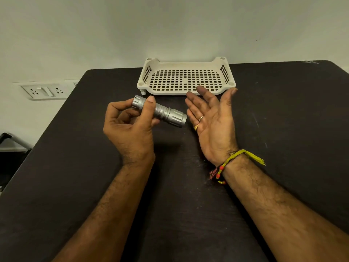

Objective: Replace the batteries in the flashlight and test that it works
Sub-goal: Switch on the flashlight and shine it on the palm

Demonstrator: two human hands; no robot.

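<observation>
Your left hand point(130, 127) wraps the flashlight point(160, 111) above the worktop point(75, 186), lens aimed at three o'clock into your spread, empty right hand point(211, 120), likely checking the beam. Basket point(186, 92) waits at twelve o'clock.

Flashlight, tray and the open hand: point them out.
flashlight point(170, 115), head view, on its ribbed head.
tray point(186, 63), head view, on its far rim.
right hand point(213, 121), head view, on the open palm.
</observation>
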